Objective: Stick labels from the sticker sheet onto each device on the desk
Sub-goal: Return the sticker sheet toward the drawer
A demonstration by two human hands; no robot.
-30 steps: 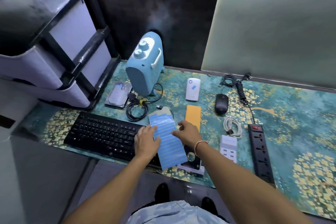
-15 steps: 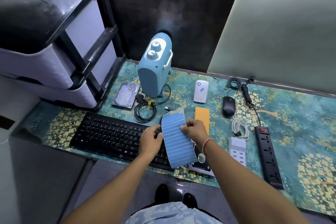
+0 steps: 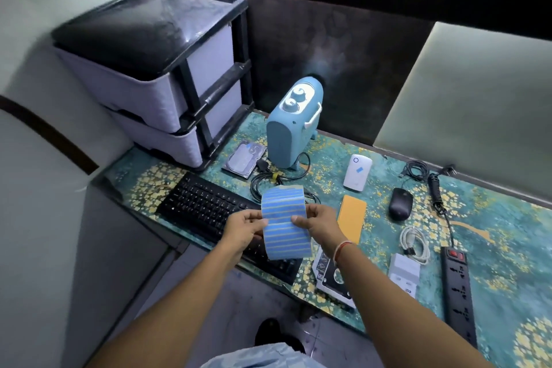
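Observation:
A blue striped sticker sheet (image 3: 283, 222) hangs upright above the black keyboard (image 3: 209, 207). My left hand (image 3: 245, 225) pinches its left edge and my right hand (image 3: 321, 221) pinches its right edge. On the desk lie a hard drive (image 3: 243, 160) and a white router (image 3: 357, 171), each with a blue label. A blue heater (image 3: 291, 128), an orange power bank (image 3: 352, 218), a black mouse (image 3: 400, 203), a white charger (image 3: 403, 275), a power strip (image 3: 458, 293) and a drive caddy (image 3: 331, 279) show no label.
A two-drawer storage unit (image 3: 167, 81) stands at the desk's back left. Coiled black cables (image 3: 418, 170) and a white cable (image 3: 413, 243) lie on the patterned green desk mat (image 3: 493, 233). A pale wall panel (image 3: 466, 101) rises behind the desk at right.
Both hands have lifted the sticker sheet off the desk and now hold it upright by its side edges. The camera has swung left and up.

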